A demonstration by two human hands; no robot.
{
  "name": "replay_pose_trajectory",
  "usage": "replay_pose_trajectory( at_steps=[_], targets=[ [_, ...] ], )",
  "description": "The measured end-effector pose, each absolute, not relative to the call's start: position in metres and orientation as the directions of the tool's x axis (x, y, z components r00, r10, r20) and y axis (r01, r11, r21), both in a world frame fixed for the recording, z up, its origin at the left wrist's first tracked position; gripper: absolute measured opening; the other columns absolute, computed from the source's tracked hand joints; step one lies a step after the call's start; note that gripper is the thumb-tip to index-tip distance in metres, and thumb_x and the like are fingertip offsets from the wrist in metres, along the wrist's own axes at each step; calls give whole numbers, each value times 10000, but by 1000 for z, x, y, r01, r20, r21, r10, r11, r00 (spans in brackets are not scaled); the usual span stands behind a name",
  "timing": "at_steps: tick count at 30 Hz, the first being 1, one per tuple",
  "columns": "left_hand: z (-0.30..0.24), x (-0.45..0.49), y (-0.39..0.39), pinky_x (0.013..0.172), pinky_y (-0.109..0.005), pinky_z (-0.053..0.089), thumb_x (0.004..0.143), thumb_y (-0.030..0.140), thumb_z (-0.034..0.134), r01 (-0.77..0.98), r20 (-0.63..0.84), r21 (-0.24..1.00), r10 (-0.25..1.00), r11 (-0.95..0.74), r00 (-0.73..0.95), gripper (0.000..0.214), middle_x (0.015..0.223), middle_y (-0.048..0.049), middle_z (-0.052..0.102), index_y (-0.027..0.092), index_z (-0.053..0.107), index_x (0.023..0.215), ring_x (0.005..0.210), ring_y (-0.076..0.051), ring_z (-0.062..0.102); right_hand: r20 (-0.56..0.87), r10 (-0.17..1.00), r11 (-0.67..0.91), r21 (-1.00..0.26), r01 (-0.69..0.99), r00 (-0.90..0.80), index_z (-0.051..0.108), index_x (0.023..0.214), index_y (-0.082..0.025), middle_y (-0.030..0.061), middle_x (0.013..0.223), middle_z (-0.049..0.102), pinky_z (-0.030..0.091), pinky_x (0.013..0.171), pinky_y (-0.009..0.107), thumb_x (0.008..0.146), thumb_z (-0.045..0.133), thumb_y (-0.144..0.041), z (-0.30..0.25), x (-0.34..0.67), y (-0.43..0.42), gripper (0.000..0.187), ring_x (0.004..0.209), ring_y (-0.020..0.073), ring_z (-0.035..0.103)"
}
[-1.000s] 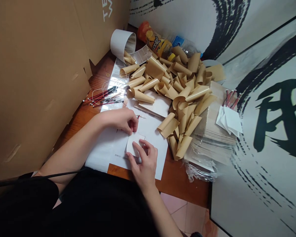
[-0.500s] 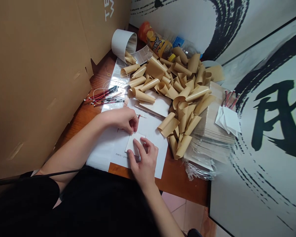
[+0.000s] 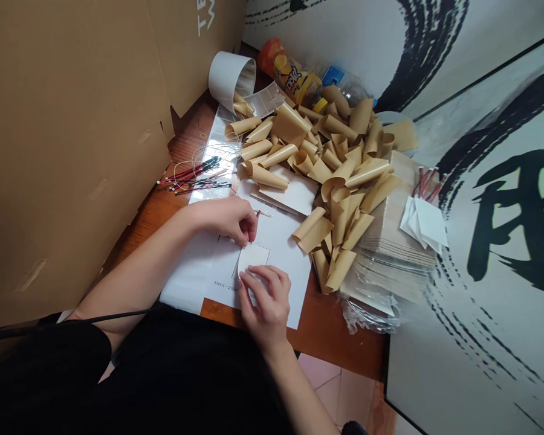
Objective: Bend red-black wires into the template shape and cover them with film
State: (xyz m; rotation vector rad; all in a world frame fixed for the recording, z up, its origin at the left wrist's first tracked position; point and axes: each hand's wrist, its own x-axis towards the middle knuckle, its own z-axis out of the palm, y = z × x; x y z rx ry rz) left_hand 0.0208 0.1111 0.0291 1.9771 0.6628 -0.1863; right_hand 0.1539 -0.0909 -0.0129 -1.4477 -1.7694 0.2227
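Observation:
A small white square sheet [image 3: 252, 255] lies on a printed paper [image 3: 284, 241], over a drawn square outline. The thumb and fingers of my right hand [image 3: 268, 302] pinch its lower edge, which looks curved and raised. At the sheet's upper edge, my left hand [image 3: 236, 222] is closed in a pinch on a thin red wire lead [image 3: 258, 214]; a bit of it shows above the fingers. Just beyond the left hand, a small clear strip lies on the paper. What the left fingertips cover is hidden.
Red and black wire leads [image 3: 204, 175] lie at the left. Curled brown paper pieces [image 3: 340, 157] are heaped behind, near a white roll [image 3: 229, 78] and bottles [image 3: 294, 75]. Stacked cardboard sheets [image 3: 390, 241] carry white squares with wires [image 3: 424, 222]. A large cardboard box [image 3: 72, 151] walls the left.
My right hand's fingers have drawn together and now pinch the white sheet's lower edge, which has curved up. My left hand stays in place. The view has shifted slightly.

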Motion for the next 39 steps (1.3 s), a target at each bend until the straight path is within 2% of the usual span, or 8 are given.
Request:
replay_pose_trajectory(
  at_steps=[4,15,21,28,39],
  targets=[
    [31,21,111,606,-185,417,742,155,746,501,-384,802,361,-326,850,132,770,-1,733,154,773,871,720,-119,648,509,861,360,-621,696,9,668,1040,-209,63,922,684,525,773,412,864,648,-19,-13,155,-94,259,903,215,590],
    [29,23,108,620,-197,410,718,120,746,496,-359,786,383,-368,852,157,753,8,730,171,780,862,674,-111,614,517,854,385,-569,726,-47,678,1034,-217,71,951,738,533,789,427,859,652,-41,-14,155,-94,250,917,228,631],
    [26,24,106,629,-219,380,667,158,778,536,-327,703,457,-467,827,198,793,-2,700,182,778,864,731,-135,598,490,868,383,-559,735,-79,682,1051,-223,71,1015,764,536,821,442,868,637,-46,-15,154,-93,258,988,249,646],
    [31,25,105,590,-219,346,665,152,772,576,-369,684,469,-447,802,181,740,14,645,171,754,844,679,-122,564,496,859,418,-539,731,-126,669,1049,-207,77,1057,772,544,847,455,868,629,-24,-16,154,-91,261,1043,261,637],
    [33,24,104,595,-211,371,669,86,714,581,-391,691,453,-430,801,206,766,10,671,167,734,857,699,-123,591,492,860,421,-539,730,-133,670,1069,-205,79,1046,778,522,826,437,885,615,-37,-14,153,-89,255,959,238,667]
  ],
)
